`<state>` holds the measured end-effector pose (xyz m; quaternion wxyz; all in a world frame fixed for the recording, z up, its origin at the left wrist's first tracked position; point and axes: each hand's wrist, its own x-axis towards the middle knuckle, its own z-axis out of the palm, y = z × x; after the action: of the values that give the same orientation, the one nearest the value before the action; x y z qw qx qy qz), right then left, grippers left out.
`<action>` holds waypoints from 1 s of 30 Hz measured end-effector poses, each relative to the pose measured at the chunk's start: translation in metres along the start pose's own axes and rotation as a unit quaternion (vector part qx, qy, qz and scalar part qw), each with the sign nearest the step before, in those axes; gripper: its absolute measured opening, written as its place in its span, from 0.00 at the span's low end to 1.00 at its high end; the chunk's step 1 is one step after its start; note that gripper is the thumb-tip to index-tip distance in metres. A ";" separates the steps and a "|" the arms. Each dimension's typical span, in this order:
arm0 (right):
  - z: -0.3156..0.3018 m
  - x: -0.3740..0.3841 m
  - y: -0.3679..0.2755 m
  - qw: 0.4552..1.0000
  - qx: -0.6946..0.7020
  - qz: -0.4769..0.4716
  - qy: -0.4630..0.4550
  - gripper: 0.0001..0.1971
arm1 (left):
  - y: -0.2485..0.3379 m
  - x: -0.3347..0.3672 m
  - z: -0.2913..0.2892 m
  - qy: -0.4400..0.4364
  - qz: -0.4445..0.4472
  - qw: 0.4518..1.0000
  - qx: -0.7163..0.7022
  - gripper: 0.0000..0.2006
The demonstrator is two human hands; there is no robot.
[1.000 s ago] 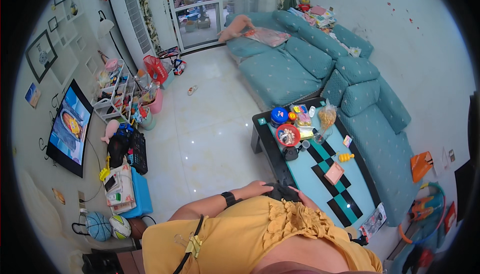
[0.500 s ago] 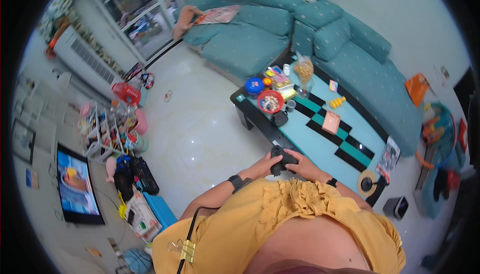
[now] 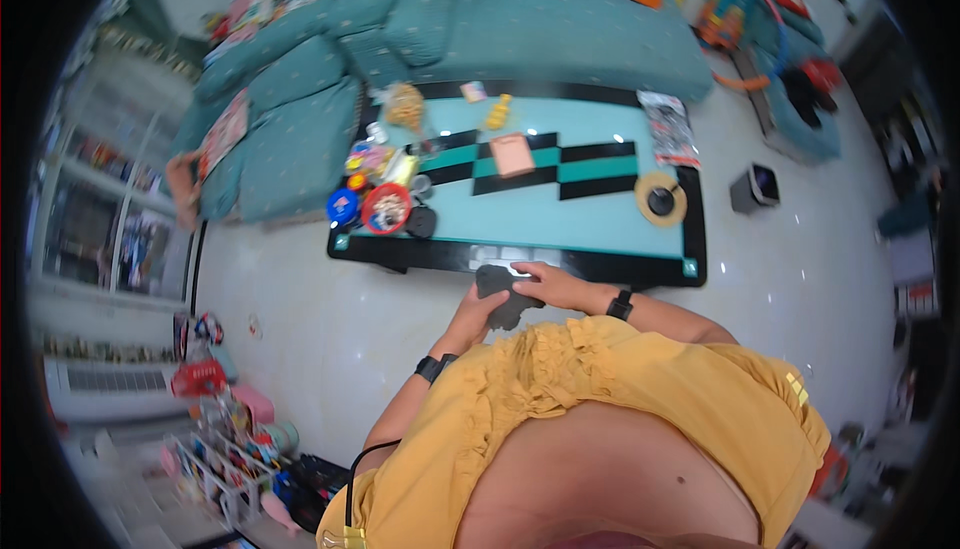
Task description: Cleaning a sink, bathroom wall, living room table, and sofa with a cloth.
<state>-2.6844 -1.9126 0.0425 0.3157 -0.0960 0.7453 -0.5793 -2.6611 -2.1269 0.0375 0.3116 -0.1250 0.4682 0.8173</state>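
Observation:
Between my two hands, close to my body and just off the table's near edge, is a dark grey crumpled bundle [image 3: 507, 301]. It looks soft like cloth, but its exact kind cannot be made out. My left hand [image 3: 468, 319] grips its left side, thumb on top. The right hand [image 3: 556, 287] holds the upper right part with thumb and fingers. Beyond lies the low table [image 3: 460, 234] with a glass top. Nearest on it are a black case [image 3: 422, 222], a red bowl [image 3: 365, 212] of small pale pieces, and a blue-lidded tub [image 3: 343, 207].
A pink box [image 3: 513, 156] and a yellow bottle [image 3: 498, 112] sit mid-table. A tan round mat [image 3: 648, 211] and plastic packet [image 3: 668, 129] lie at its right end. Teal sofas [image 3: 560, 39] stand behind; a dark bin [image 3: 748, 192] at right, a white rack [image 3: 225, 459] lower left.
My view has swung to the right, so the table now lies straight across ahead of me. Both hands keep hold of the bundle, which appears more spread out.

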 end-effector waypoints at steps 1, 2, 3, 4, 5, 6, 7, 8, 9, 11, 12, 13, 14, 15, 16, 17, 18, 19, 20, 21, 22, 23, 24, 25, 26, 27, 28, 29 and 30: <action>-0.008 -0.010 0.007 1.000 0.013 0.010 0.023 0.34 | -0.003 0.005 0.010 -0.016 -0.021 1.000 0.010 0.22; -0.017 -0.023 -0.003 0.997 0.030 0.070 -0.026 0.34 | -0.004 0.009 0.019 -0.025 -0.021 0.999 0.027 0.22; -0.026 -0.036 -0.006 0.988 0.049 0.127 -0.075 0.35 | -0.007 0.016 0.027 -0.034 -0.019 0.998 0.045 0.23; -0.028 -0.049 0.001 0.986 0.050 0.152 -0.054 0.35 | -0.013 0.025 0.032 -0.061 -0.021 0.995 0.074 0.23; -0.035 -0.059 0.008 0.985 0.061 0.156 -0.038 0.35 | -0.015 0.033 0.043 -0.074 -0.033 0.993 0.082 0.23; -0.043 -0.068 0.016 0.969 0.172 0.165 -0.060 0.32 | -0.018 0.040 0.056 -0.081 -0.044 0.992 0.091 0.23; -0.051 -0.078 0.024 0.941 0.281 0.168 -0.082 0.29 | -0.020 0.046 0.069 -0.087 -0.055 0.990 0.100 0.24; -0.060 -0.088 0.032 0.939 0.292 0.166 -0.069 0.29 | -0.022 0.052 0.083 -0.096 -0.072 0.988 0.100 0.23; -0.067 -0.098 0.041 0.928 0.341 0.141 -0.056 0.29 | -0.026 0.058 0.094 -0.106 -0.084 0.985 0.108 0.23; -0.078 -0.112 0.066 0.908 0.403 0.111 -0.030 0.28 | -0.033 0.072 0.118 -0.098 -0.124 0.983 0.091 0.21; -0.085 -0.114 0.085 0.899 0.430 0.080 0.036 0.29 | -0.040 0.081 0.129 -0.107 -0.115 0.981 0.113 0.20; -0.091 -0.119 0.104 0.883 0.455 0.049 0.104 0.31 | -0.045 0.089 0.140 -0.116 -0.129 0.977 0.126 0.20; -0.102 -0.129 0.107 0.871 0.466 0.071 0.139 0.34 | -0.052 0.099 0.145 -0.124 -0.139 0.971 0.152 0.19; -0.112 -0.138 0.115 0.863 0.478 0.067 0.151 0.34 | -0.058 0.108 0.154 -0.135 -0.148 0.963 0.181 0.18; -0.120 -0.149 0.123 0.862 0.474 0.050 0.174 0.34 | -0.064 0.118 0.162 -0.151 -0.161 0.955 0.196 0.17; -0.128 -0.159 0.134 0.858 0.471 0.034 0.200 0.34 | -0.069 0.126 0.175 -0.160 -0.175 0.949 0.209 0.17; -0.135 -0.168 0.144 0.874 0.418 0.026 0.245 0.35 | -0.072 0.130 0.191 -0.165 -0.196 0.940 0.224 0.17; -0.142 -0.178 0.154 0.863 0.433 0.024 0.259 0.35 | -0.075 0.135 0.206 -0.168 -0.217 0.931 0.239 0.17; -0.149 -0.188 0.162 0.888 0.358 0.017 0.288 0.35 | -0.081 0.138 0.224 -0.167 -0.236 0.930 0.228 0.17; -0.157 -0.202 0.161 0.907 0.277 0.012 0.317 0.35 | -0.088 0.141 0.240 -0.177 -0.249 0.921 0.241 0.17; -0.164 -0.217 0.161 0.910 0.252 0.043 0.326 0.37 | -0.096 0.144 0.255 -0.190 -0.262 0.915 0.240 0.17; -0.168 -0.224 0.175 0.900 0.267 0.046 0.341 0.37 | -0.102 0.148 0.273 -0.202 -0.278 0.908 0.239 0.17; -0.167 -0.227 0.191 0.899 0.214 0.040 0.380 0.37 | -0.107 0.149 0.288 -0.209 -0.289 0.898 0.258 0.16; -0.165 -0.231 0.207 0.894 0.160 0.036 0.417 0.37 | -0.114 0.154 0.297 -0.214 -0.304 0.889 0.269 0.16; -0.164 -0.237 0.213 0.886 0.162 0.063 0.429 0.37 | -0.121 0.160 0.303 -0.218 -0.308 0.880 0.288 0.16; -0.161 -0.243 0.222 0.878 0.174 0.068 0.440 0.37 | -0.129 0.166 0.310 -0.225 -0.312 0.871 0.307 0.15; -0.155 -0.249 0.230 0.857 0.125 0.129 0.484 0.36 | -0.137 0.172 0.315 -0.236 -0.323 0.864 0.305 0.14; -0.150 -0.254 0.239 0.828 0.075 0.191 0.522 0.36 | -0.146 0.178 0.318 -0.242 -0.335 0.855 0.315 0.14; -0.144 -0.260 0.247 0.798 0.080 0.205 0.561 0.34 | -0.153 0.183 0.323 -0.245 -0.340 0.846 0.329 0.14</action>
<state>-2.5099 -1.5884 -0.0738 -0.0394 0.4266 0.7453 -0.5108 -2.6788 -1.7270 0.0127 0.6970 0.0379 0.5467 0.4624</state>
